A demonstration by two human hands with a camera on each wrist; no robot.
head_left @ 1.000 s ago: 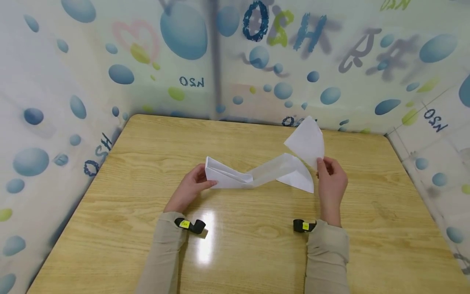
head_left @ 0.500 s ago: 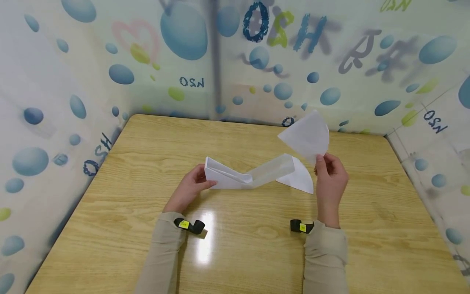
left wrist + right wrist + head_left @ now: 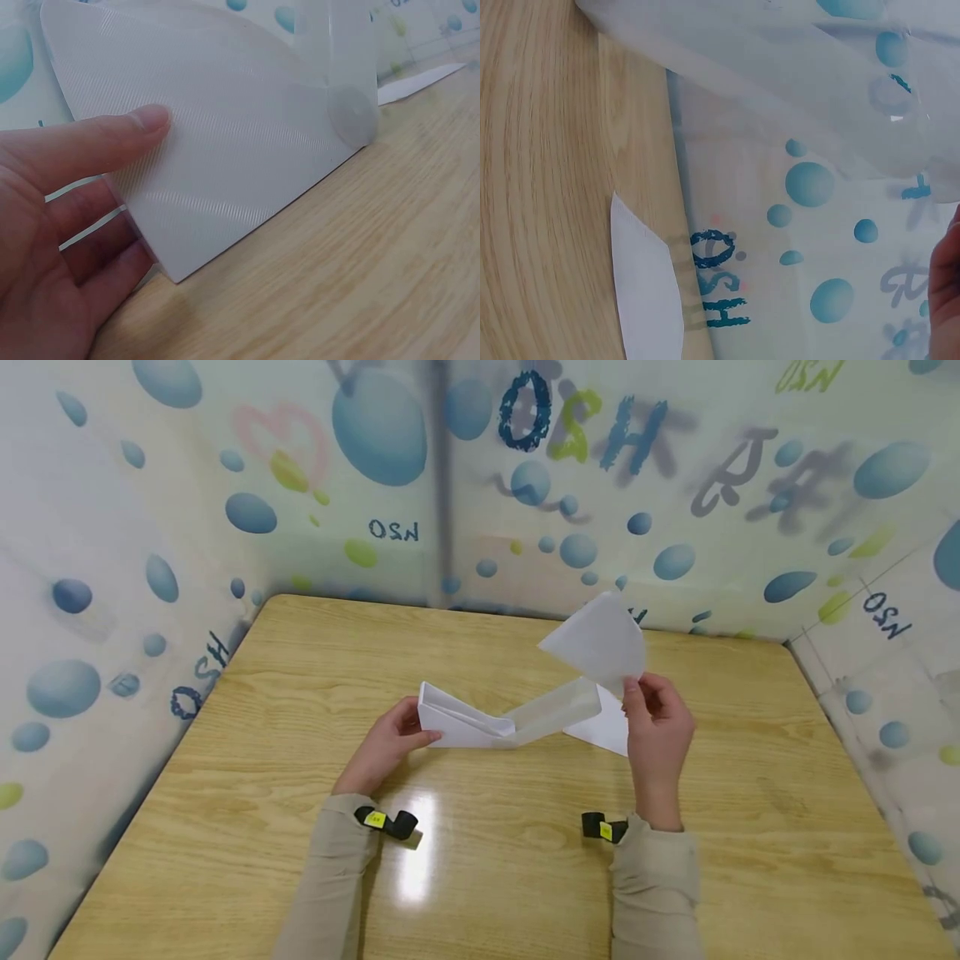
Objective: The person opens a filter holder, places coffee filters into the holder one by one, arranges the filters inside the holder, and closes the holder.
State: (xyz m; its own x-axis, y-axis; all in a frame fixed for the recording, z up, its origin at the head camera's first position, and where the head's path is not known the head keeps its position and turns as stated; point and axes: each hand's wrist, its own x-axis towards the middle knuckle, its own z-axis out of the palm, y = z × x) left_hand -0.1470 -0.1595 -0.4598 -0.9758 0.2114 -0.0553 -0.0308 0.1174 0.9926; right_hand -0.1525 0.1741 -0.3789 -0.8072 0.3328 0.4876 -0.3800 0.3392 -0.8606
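Note:
My left hand [image 3: 384, 743] grips the left end of a white holder [image 3: 467, 732] standing on the table. In the left wrist view its thumb presses the ribbed white wall [image 3: 225, 142], with the other fingers behind. A translucent lid [image 3: 557, 710] leans out from the holder's right end. My right hand [image 3: 660, 722] pinches the lower corner of a fan-shaped coffee filter [image 3: 600, 639], raised above the table. The filter [image 3: 765, 67] looks thin and see-through in the right wrist view. A second coffee filter [image 3: 600, 727] lies beside the lid, partly hidden by the right hand.
The wooden table [image 3: 510, 843] reaches back to a wall sheet [image 3: 480, 485] printed with blue drops and letters. Black wrist cameras [image 3: 390, 822] sit on both cuffs.
My right hand has moved left with the coffee filter, which now hangs nearer the lid and covers part of the second filter. The left hand and the holder have stayed put.

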